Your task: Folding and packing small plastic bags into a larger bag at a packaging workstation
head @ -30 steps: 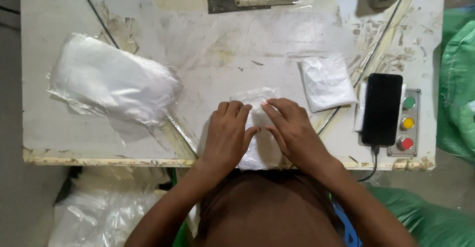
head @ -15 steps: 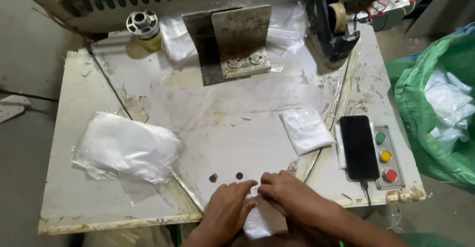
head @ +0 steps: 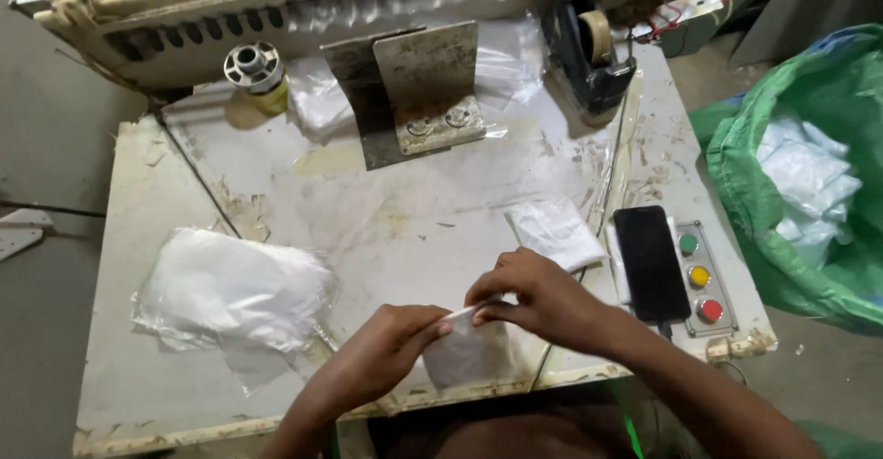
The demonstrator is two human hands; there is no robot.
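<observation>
Both hands pinch one small white packet [head: 464, 353] at the worktable's [head: 129, 238] near edge: left hand [head: 391, 349] and right hand [head: 533, 298] fingers clamped on its top. Grip should stay even, edges aligned.

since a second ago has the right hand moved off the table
Yes. The right hand lay flat near the table's front edge; now it is lifted, farther from that edge, pinching the white packet with the left hand.
</observation>
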